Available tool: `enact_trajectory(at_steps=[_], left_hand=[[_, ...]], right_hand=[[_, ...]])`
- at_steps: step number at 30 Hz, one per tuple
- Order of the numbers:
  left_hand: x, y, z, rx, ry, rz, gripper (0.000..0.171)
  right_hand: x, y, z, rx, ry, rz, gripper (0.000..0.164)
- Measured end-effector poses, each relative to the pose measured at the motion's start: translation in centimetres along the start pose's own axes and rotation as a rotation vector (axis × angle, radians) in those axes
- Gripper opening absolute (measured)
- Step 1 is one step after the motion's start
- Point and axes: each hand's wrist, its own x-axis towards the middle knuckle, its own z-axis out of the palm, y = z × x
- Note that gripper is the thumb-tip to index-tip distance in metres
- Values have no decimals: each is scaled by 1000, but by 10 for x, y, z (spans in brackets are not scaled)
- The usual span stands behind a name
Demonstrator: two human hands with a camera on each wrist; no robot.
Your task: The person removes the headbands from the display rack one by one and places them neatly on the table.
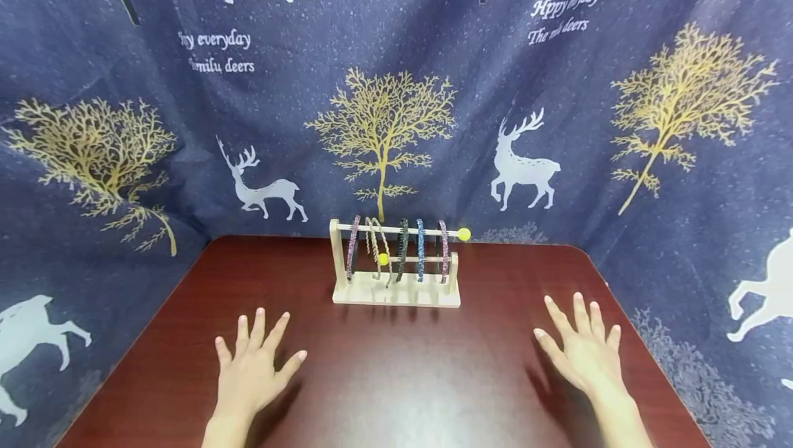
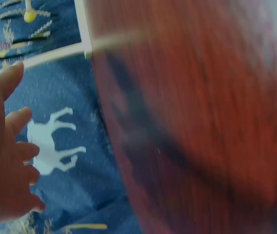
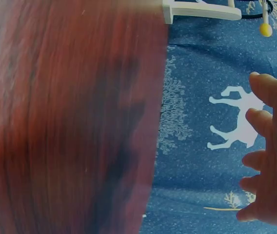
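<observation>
Bands (image 1: 420,250) hang on a rack (image 1: 409,299) standing on the table (image 1: 396,365) before a cloth (image 1: 409,28).

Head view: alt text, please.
A person's left hand and right hand, both spread open, hover above a dark red table. Beyond them stands a pale rack hung with sparkly bands; behind, a blue cloth shows white deer and golden trees.

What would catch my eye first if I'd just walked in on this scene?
Probably the dark blue cloth behind the table, printed with gold trees and white deer. Next, the pale rack near the table's far edge, with glittery bands hanging on it. Nearer the viewer, the left hand and right hand spread their fingers over the table, holding nothing.
</observation>
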Motion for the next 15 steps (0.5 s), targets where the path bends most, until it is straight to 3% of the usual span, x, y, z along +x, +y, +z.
enact_trajectory(at_steps=[15], left_hand=[[-1, 3, 2, 7, 8, -5, 74]], right_hand=[[3, 0, -2, -23, 25, -17, 61]])
